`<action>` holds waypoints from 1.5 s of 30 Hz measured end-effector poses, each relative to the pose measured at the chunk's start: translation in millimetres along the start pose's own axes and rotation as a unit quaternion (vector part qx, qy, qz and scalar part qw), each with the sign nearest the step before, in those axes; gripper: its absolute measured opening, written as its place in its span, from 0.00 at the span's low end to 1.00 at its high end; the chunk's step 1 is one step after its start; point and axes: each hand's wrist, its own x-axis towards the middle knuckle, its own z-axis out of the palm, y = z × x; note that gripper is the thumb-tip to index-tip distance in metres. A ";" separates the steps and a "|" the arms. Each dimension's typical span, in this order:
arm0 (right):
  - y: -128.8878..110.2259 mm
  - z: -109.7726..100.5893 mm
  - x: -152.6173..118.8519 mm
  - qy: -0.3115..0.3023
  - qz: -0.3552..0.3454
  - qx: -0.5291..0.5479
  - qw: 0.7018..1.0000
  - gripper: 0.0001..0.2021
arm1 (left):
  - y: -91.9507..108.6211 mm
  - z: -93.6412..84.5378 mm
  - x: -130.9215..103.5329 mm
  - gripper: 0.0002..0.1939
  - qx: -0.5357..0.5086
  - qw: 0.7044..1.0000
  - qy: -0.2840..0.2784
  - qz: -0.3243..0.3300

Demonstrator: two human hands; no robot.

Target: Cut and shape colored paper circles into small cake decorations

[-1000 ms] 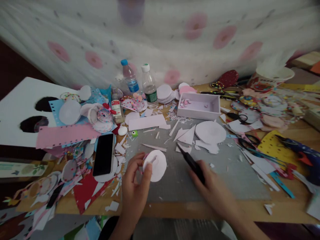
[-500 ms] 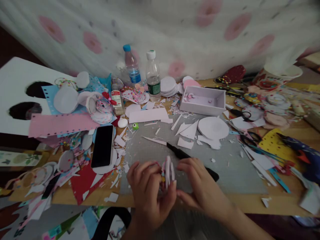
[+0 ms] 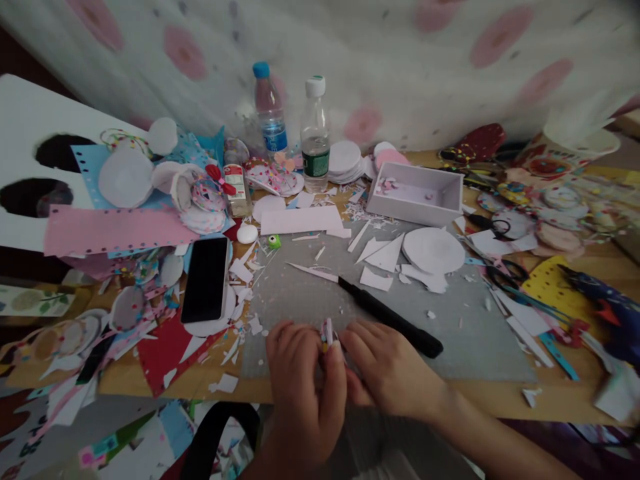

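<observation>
Near the front edge of the grey cutting mat (image 3: 295, 293), my left hand (image 3: 303, 383) grips a small white paper disc piece (image 3: 328, 331) with pink and coloured bits, on edge between thumb and fingers. My right hand (image 3: 395, 373) is closed against the piece's right side, its fingertips partly hidden behind my left thumb. Most of the piece is covered by both hands. Just beyond them lies a craft knife (image 3: 395, 318) with a black handle, its long blade pointing to the left.
White paper discs (image 3: 434, 250) and offcuts lie behind the knife. Farther back stand a shallow pale box (image 3: 415, 210) and two bottles (image 3: 315, 133). A phone (image 3: 205, 280) and decorated paper pieces crowd the left; scissors (image 3: 505, 272) and a yellow sheet (image 3: 545, 287) lie right.
My right hand has moved left, from apart to against the paper disc piece. The piece now shows less between my hands. The camera view has shifted slightly.
</observation>
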 end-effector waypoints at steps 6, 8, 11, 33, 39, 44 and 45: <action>-3.7 7.1 -2.2 0.008 0.046 0.005 0.999 0.15 | -3.3 1.1 1.1 0.09 -0.013 0.999 -0.025 -0.019; -3.8 5.3 -3.8 -0.010 0.076 0.058 0.995 0.14 | -5.4 -0.2 1.6 0.08 -0.032 0.999 -0.019 -0.032; -3.0 -0.7 -5.9 -0.026 0.117 0.153 0.981 0.12 | -9.5 -2.3 2.7 0.11 -0.090 0.990 -0.014 -0.105; 2.0 -3.7 -4.7 -0.170 0.060 0.027 0.983 0.09 | -8.7 -3.4 12.7 0.14 -0.100 0.978 -0.108 -0.145; 6.2 0.6 -9.8 -0.238 -0.004 -0.054 0.970 0.05 | -20.1 5.6 13.1 0.18 -0.066 0.961 -0.201 -0.176; 15.7 -10.0 -11.2 -0.301 -0.037 -0.040 0.952 0.07 | -25.0 5.3 15.1 0.19 -0.094 0.917 -0.307 -0.239; 17.3 -12.9 -10.1 -0.317 -0.034 -0.023 0.948 0.08 | -25.4 3.7 15.7 0.19 -0.101 0.909 -0.321 -0.246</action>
